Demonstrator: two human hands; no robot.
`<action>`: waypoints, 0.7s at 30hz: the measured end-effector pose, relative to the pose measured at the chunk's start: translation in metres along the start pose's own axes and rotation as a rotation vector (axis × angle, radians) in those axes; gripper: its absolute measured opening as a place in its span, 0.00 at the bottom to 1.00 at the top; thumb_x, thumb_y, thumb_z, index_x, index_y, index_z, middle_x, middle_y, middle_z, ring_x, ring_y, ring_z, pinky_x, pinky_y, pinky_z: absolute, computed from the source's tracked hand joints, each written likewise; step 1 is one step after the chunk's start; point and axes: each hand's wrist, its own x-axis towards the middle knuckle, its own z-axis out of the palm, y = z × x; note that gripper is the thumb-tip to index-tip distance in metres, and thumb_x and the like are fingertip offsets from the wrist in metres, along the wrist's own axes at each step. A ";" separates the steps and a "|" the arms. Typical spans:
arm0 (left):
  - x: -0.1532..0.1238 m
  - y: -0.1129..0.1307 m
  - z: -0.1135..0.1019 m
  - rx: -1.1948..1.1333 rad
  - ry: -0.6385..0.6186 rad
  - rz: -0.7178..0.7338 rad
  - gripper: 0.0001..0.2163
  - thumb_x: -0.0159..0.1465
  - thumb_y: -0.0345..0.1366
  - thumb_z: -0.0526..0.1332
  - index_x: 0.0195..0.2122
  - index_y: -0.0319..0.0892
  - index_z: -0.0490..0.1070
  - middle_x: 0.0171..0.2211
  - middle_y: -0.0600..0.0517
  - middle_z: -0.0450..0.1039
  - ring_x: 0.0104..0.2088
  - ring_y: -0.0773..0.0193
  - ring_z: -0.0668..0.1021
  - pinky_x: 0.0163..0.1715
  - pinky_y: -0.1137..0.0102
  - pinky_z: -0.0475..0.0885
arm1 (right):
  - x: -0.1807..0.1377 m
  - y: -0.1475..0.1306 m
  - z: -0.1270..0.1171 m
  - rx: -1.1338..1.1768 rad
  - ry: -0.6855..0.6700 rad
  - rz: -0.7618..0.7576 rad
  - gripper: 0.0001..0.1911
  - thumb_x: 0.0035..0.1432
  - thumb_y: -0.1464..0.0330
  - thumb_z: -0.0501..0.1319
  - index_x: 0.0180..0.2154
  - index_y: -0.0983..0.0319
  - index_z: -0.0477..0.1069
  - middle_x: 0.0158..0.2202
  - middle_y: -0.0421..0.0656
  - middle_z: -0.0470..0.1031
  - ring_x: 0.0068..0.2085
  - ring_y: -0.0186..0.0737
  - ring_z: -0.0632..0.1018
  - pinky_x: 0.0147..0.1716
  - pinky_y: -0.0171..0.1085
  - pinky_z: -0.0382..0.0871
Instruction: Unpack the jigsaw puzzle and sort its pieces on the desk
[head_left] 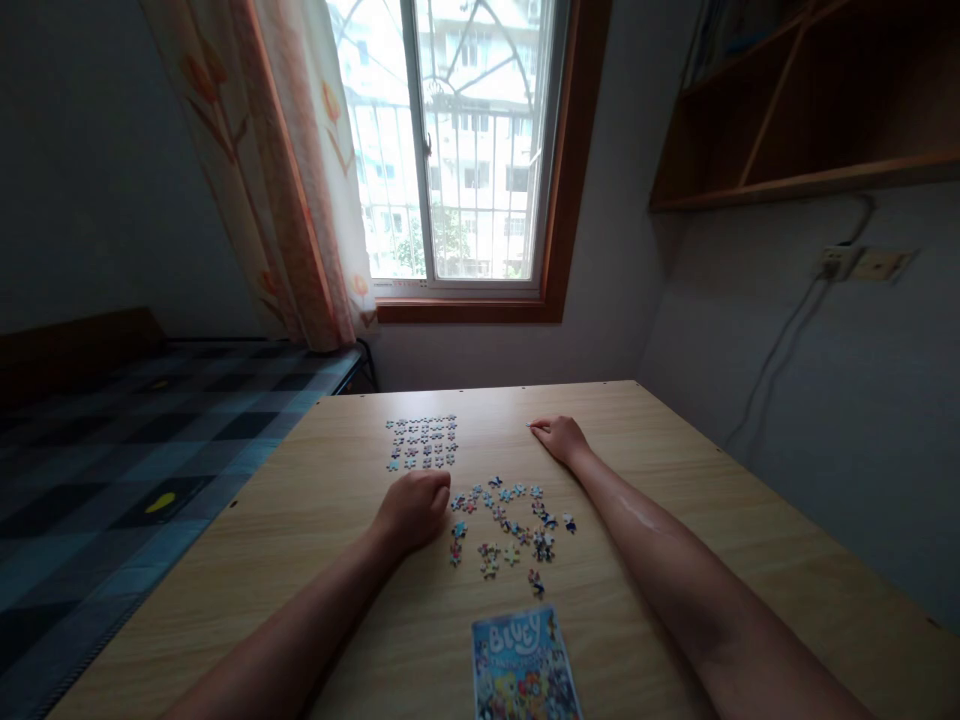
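Note:
My left hand [414, 508] rests on the table as a loose fist, thumb side up, and no held thing shows in it. Just beyond it, small jigsaw puzzle pieces [425, 439] lie in spaced rows. To its right is a scattered group of puzzle pieces [498, 514], in blue, red, yellow and dark colours. Farther off on the right, my right hand [561, 438] lies low over the table. Its fingertips pinch a small pale puzzle piece [530, 425], mostly covered by the fingers.
A blue picture box marked "Bluey" [523, 665] lies at the near edge of the wooden table [360, 640]. A checked bed [172, 440] stands left, beside a curtain [292, 180]. Ahead is a window [480, 150]; a wooden shelf [810, 180] hangs at upper right.

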 end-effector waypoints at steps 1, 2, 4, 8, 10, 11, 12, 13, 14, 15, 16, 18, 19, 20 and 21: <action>0.000 0.000 0.000 0.010 -0.006 0.000 0.11 0.60 0.32 0.51 0.20 0.44 0.58 0.23 0.51 0.70 0.26 0.61 0.70 0.29 0.67 0.58 | 0.006 -0.001 0.002 -0.009 -0.003 0.001 0.12 0.63 0.65 0.60 0.44 0.54 0.81 0.47 0.38 0.82 0.50 0.40 0.80 0.52 0.33 0.69; 0.000 -0.001 0.001 0.015 -0.012 0.007 0.11 0.59 0.32 0.51 0.20 0.44 0.58 0.23 0.51 0.70 0.27 0.61 0.70 0.29 0.67 0.57 | 0.012 -0.002 0.004 -0.019 -0.005 0.001 0.12 0.63 0.65 0.59 0.45 0.54 0.81 0.48 0.38 0.81 0.51 0.40 0.79 0.52 0.33 0.68; 0.001 -0.002 0.001 0.002 -0.023 0.016 0.10 0.59 0.32 0.51 0.20 0.44 0.58 0.24 0.51 0.71 0.27 0.61 0.70 0.29 0.67 0.58 | 0.023 -0.004 0.007 -0.040 -0.011 0.002 0.13 0.64 0.65 0.59 0.45 0.53 0.80 0.49 0.38 0.80 0.52 0.40 0.79 0.53 0.33 0.68; 0.002 -0.007 0.002 -0.063 -0.038 -0.006 0.10 0.58 0.32 0.51 0.19 0.44 0.58 0.23 0.52 0.70 0.26 0.62 0.70 0.30 0.68 0.59 | 0.040 -0.005 0.012 -0.079 -0.012 0.008 0.14 0.65 0.66 0.57 0.47 0.53 0.80 0.51 0.39 0.79 0.52 0.40 0.78 0.53 0.33 0.67; 0.003 -0.009 0.002 -0.088 -0.042 -0.009 0.10 0.58 0.33 0.52 0.20 0.44 0.58 0.22 0.52 0.70 0.26 0.62 0.70 0.30 0.68 0.59 | 0.044 -0.004 0.013 -0.092 -0.008 0.015 0.15 0.65 0.66 0.56 0.47 0.54 0.79 0.51 0.40 0.79 0.53 0.40 0.78 0.54 0.33 0.67; 0.004 -0.009 0.002 -0.097 -0.045 -0.009 0.09 0.58 0.33 0.52 0.20 0.44 0.59 0.22 0.52 0.70 0.26 0.62 0.70 0.30 0.68 0.59 | 0.046 -0.003 0.014 -0.097 -0.003 0.018 0.15 0.65 0.67 0.56 0.48 0.55 0.79 0.52 0.40 0.79 0.53 0.39 0.78 0.54 0.33 0.67; 0.004 -0.010 0.002 -0.104 -0.048 -0.009 0.09 0.58 0.33 0.52 0.20 0.44 0.59 0.22 0.52 0.70 0.26 0.62 0.70 0.30 0.68 0.59 | 0.047 -0.002 0.014 -0.101 0.005 0.019 0.16 0.65 0.67 0.56 0.50 0.56 0.78 0.52 0.41 0.79 0.53 0.39 0.78 0.54 0.33 0.66; 0.004 -0.010 0.002 -0.108 -0.051 -0.009 0.09 0.58 0.33 0.52 0.20 0.44 0.58 0.22 0.52 0.70 0.26 0.62 0.70 0.30 0.68 0.59 | 0.047 -0.002 0.014 -0.103 0.013 0.019 0.17 0.65 0.68 0.56 0.51 0.57 0.77 0.53 0.42 0.78 0.54 0.39 0.77 0.55 0.33 0.66; 0.004 -0.009 0.002 -0.110 -0.052 -0.008 0.09 0.58 0.33 0.52 0.20 0.44 0.58 0.22 0.52 0.70 0.26 0.62 0.70 0.30 0.68 0.60 | 0.048 -0.001 0.014 -0.104 0.020 0.016 0.18 0.65 0.68 0.56 0.53 0.58 0.76 0.53 0.43 0.78 0.54 0.39 0.77 0.55 0.33 0.66; 0.004 -0.009 0.002 -0.109 -0.052 -0.008 0.09 0.58 0.33 0.52 0.20 0.44 0.58 0.22 0.52 0.70 0.26 0.62 0.69 0.30 0.68 0.60 | 0.048 -0.001 0.014 -0.105 0.026 0.013 0.18 0.65 0.69 0.56 0.53 0.58 0.76 0.53 0.43 0.78 0.54 0.39 0.77 0.56 0.33 0.65; 0.004 -0.009 0.001 -0.107 -0.050 -0.009 0.09 0.58 0.33 0.52 0.20 0.44 0.59 0.22 0.52 0.70 0.26 0.62 0.69 0.30 0.68 0.60 | 0.048 -0.001 0.014 -0.104 0.027 0.009 0.17 0.65 0.69 0.56 0.52 0.58 0.77 0.53 0.43 0.78 0.54 0.39 0.76 0.56 0.33 0.65; 0.004 -0.008 0.001 -0.102 -0.049 -0.012 0.09 0.58 0.32 0.52 0.20 0.44 0.59 0.22 0.52 0.70 0.26 0.62 0.69 0.30 0.69 0.59 | 0.048 -0.001 0.013 -0.103 0.026 0.004 0.15 0.64 0.69 0.57 0.49 0.57 0.79 0.51 0.41 0.79 0.54 0.38 0.77 0.57 0.33 0.64; 0.004 -0.008 0.001 -0.102 -0.050 -0.013 0.09 0.58 0.32 0.52 0.20 0.44 0.60 0.22 0.52 0.70 0.26 0.62 0.69 0.30 0.69 0.59 | 0.047 -0.001 0.013 -0.103 0.027 0.005 0.15 0.64 0.69 0.58 0.47 0.56 0.80 0.51 0.41 0.80 0.53 0.38 0.77 0.57 0.33 0.64; 0.004 -0.009 0.001 -0.104 -0.051 -0.013 0.09 0.58 0.32 0.52 0.20 0.44 0.60 0.22 0.52 0.71 0.26 0.62 0.70 0.30 0.69 0.59 | 0.047 0.000 0.012 -0.103 0.030 0.010 0.14 0.63 0.69 0.58 0.45 0.56 0.81 0.50 0.41 0.80 0.53 0.38 0.77 0.56 0.33 0.65; 0.004 -0.009 0.001 -0.107 -0.052 -0.011 0.09 0.58 0.33 0.52 0.20 0.44 0.61 0.23 0.52 0.71 0.26 0.62 0.70 0.30 0.69 0.59 | 0.047 0.000 0.012 -0.103 0.036 0.017 0.14 0.63 0.68 0.58 0.45 0.56 0.81 0.50 0.41 0.80 0.53 0.38 0.77 0.56 0.33 0.65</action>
